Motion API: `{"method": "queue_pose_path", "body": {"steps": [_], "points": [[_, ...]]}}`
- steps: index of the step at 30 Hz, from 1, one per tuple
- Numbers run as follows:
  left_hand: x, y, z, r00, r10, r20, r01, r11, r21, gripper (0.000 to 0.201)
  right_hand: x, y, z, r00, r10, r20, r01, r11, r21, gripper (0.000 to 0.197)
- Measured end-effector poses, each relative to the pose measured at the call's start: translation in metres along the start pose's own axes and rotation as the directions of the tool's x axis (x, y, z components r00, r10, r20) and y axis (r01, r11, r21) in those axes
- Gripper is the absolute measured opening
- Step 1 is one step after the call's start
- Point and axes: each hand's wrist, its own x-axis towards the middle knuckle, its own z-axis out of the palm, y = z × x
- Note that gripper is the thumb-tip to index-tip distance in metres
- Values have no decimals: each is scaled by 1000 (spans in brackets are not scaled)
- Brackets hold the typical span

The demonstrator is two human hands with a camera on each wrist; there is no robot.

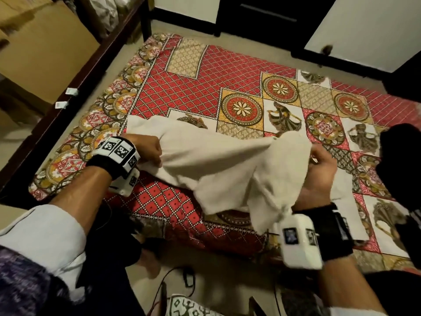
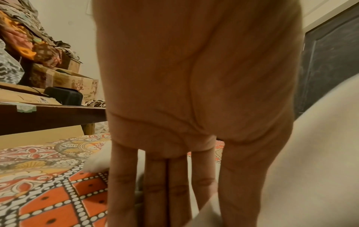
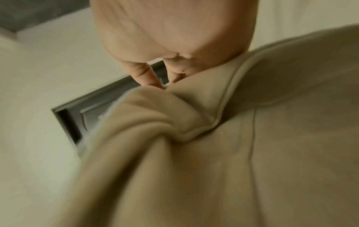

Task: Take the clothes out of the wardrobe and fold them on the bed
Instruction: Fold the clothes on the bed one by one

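Observation:
A cream garment (image 1: 227, 165) hangs stretched between my two hands above the near side of the bed (image 1: 193, 71), which has a red and yellow patterned cover. My left hand (image 1: 152, 149) grips its left end in a closed fist. In the left wrist view the cream garment (image 2: 310, 153) is pinched between the thumb and fingers of the left hand (image 2: 202, 204). My right hand (image 1: 319, 165) holds the right end bunched up, and loose folds drape below it. In the right wrist view the right hand (image 3: 161, 79) has its fingers curled into the gathered cream garment (image 3: 252, 153).
Cardboard boxes (image 1: 45, 42) sit on a dark wooden frame left of the bed. Dark furniture with white doors (image 1: 364, 30) stands behind it. A black item (image 1: 398, 156) lies at the bed's right edge. Cables (image 1: 173, 277) and a patterned cloth (image 1: 189, 306) lie on the floor near my feet.

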Motion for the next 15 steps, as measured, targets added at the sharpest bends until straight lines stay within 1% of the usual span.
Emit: {"method": "queue_pose_path", "body": {"steps": [1, 2, 3, 4, 5, 7, 8, 10, 11, 12, 13, 14, 15], "points": [[0, 2, -1, 1000, 12, -3, -12, 1000, 11, 36, 7, -9, -16, 998, 54, -43, -55, 998, -11, 14], [2, 4, -2, 1000, 24, -2, -24, 999, 21, 37, 11, -15, -29, 992, 93, -80, -97, 994, -48, 16], [3, 4, -2, 999, 33, -2, -33, 999, 30, 36, 15, -18, -41, 985, 126, -119, -137, 986, -96, 31], [4, 5, -3, 999, 34, -5, -34, 999, 42, 33, 17, -21, -52, 978, 169, -120, -183, 977, -112, 46], [4, 4, -3, 999, 35, -18, -34, 998, 58, 31, 19, -23, -57, 973, 213, -89, -222, 968, -118, 55], [5, 7, -2, 997, 43, -57, -38, 996, 86, 23, 25, -23, -68, 960, 277, -41, -280, 954, -104, 68], [3, 9, -2, 995, 47, -88, -38, 995, 96, 18, 32, -22, -72, 957, 284, -57, -289, 953, -87, 71], [1, 15, 1, 989, 48, -141, -30, 992, 125, 9, 46, -21, -80, 956, 236, -174, -255, 962, -100, 70], [2, 17, 4, 987, 35, -159, -12, 990, 144, 12, 51, -20, -80, 955, 185, -234, -227, 960, -166, 67], [4, 19, 6, 986, 20, -167, 9, 985, 170, 18, 53, -19, -80, 954, 129, -271, -204, 940, -272, 64], [4, 21, 9, 985, 6, -173, 28, 980, 197, 23, 54, -17, -83, 953, 67, -297, -191, 891, -411, 60], [4, 24, 12, 983, -1, -183, 43, 973, 226, 26, 52, -13, -87, 951, -7, -308, -178, 805, -567, 58], [4, 27, 14, 978, 4, -208, 51, 965, 257, 29, 49, -8, -94, 947, -88, -310, -169, 684, -709, 59]]}}
